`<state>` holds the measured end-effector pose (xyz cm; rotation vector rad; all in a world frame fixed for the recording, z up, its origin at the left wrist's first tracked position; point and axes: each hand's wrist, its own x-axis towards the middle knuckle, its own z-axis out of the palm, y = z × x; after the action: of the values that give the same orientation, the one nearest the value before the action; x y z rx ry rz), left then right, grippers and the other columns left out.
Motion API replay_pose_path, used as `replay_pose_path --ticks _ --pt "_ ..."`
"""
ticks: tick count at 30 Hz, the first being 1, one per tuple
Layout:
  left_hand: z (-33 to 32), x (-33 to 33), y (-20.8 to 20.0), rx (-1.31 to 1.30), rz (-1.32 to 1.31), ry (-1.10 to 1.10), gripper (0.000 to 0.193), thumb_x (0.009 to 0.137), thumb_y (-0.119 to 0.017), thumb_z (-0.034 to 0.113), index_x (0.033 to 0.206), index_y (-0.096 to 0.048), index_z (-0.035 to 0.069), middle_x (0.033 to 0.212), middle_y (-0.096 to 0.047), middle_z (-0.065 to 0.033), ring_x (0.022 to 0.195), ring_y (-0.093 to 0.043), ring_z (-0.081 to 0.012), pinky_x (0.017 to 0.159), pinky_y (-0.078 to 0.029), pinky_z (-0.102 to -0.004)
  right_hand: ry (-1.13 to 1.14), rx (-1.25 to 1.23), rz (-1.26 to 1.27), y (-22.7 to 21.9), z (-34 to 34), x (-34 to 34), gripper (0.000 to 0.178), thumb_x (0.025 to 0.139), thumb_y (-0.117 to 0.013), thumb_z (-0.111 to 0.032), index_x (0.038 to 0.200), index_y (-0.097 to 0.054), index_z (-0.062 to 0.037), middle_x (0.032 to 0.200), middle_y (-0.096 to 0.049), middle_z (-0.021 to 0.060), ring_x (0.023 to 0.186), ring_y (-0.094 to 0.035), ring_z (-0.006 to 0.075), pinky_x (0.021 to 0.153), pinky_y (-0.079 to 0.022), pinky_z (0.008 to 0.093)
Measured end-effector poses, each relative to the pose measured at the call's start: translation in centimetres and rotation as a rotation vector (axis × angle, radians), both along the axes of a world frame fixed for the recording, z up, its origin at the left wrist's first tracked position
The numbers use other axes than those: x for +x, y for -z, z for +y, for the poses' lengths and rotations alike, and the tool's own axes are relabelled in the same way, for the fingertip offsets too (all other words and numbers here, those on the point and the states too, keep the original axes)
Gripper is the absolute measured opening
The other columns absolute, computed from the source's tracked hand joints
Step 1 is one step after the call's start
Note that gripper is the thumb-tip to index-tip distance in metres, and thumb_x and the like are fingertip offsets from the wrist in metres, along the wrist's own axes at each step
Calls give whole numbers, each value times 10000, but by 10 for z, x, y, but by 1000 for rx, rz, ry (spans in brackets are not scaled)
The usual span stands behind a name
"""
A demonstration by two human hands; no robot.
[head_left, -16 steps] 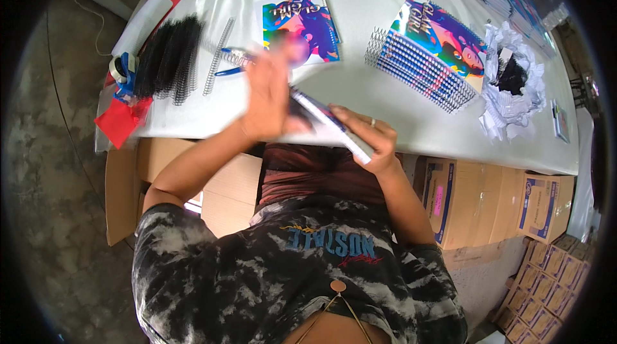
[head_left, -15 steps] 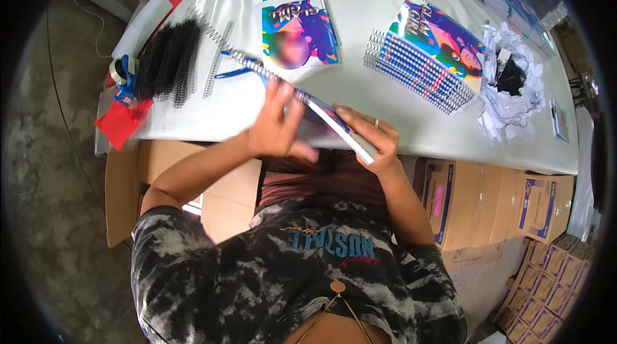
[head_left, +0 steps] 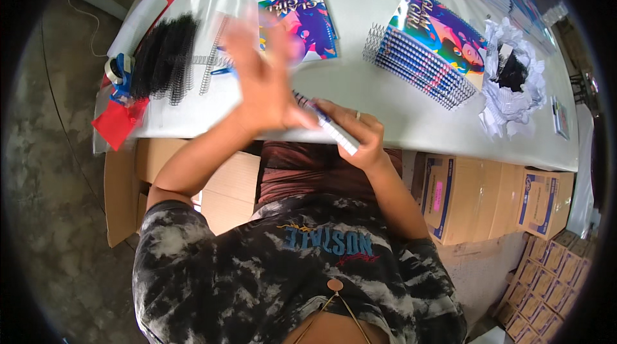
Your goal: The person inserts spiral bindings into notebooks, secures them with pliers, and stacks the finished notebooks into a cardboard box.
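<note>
My right hand [head_left: 363, 138] grips a notebook [head_left: 339, 133], held tilted on edge over the table's front side with its page edges facing up. My left hand [head_left: 262, 77] is raised at the notebook's far end, its fingers spread and smeared by motion. The thumb lies close to the notebook's edge; I cannot tell if it touches. Beyond the left hand a loose spiral coil [head_left: 204, 60] sticks out to the left; where it meets the notebook is hidden. Blue-handled pliers [head_left: 222, 70] lie partly behind that hand.
Black wire coils [head_left: 164, 58] lie bunched at left beside a blue tape dispenser [head_left: 121, 80]. Colourful notebooks [head_left: 308, 23] lie farther back. A fanned stack of spiral notebooks [head_left: 427, 64] sits at right, near crumpled paper [head_left: 514, 97]. Cardboard boxes [head_left: 479, 199] stand below the table.
My left hand has lifted off the coil and spread its fingers. The coil's free end has swung nearer and leftward. The notebook in my right hand has shifted slightly left.
</note>
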<state>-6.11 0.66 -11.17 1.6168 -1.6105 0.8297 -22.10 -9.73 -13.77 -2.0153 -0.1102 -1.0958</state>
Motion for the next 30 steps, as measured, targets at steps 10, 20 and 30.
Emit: replay_pose_path --ticks 10,20,30 --pt "-10 9 37 1 -155 242 1202 668 -384 847 1372 -189 -108 1374 -201 -344 1268 -219 -494 1044 -131 -596 6 47 28 -1 -3 4 416 733 -646 27 1145 -593 0 1082 -645 130 944 -650 265 769 -533 333" --pt "-9 -25 28 -15 67 292 941 736 -517 698 1327 -378 -20 1316 -321 -332 1211 -345 -476 998 -269 -584 35 100 69 0 5 8 453 689 -644 6 1138 -609 -48 1053 -646 144 887 -656 281 747 -527 346" --pt "5 -31 47 192 53 328 1039 661 -460 811 1349 -361 39 1369 -269 -322 1266 -254 -517 998 -167 -639 18 170 13 -1 10 14 460 715 -626 23 1166 -592 -62 1090 -636 141 939 -644 298 778 -521 345"
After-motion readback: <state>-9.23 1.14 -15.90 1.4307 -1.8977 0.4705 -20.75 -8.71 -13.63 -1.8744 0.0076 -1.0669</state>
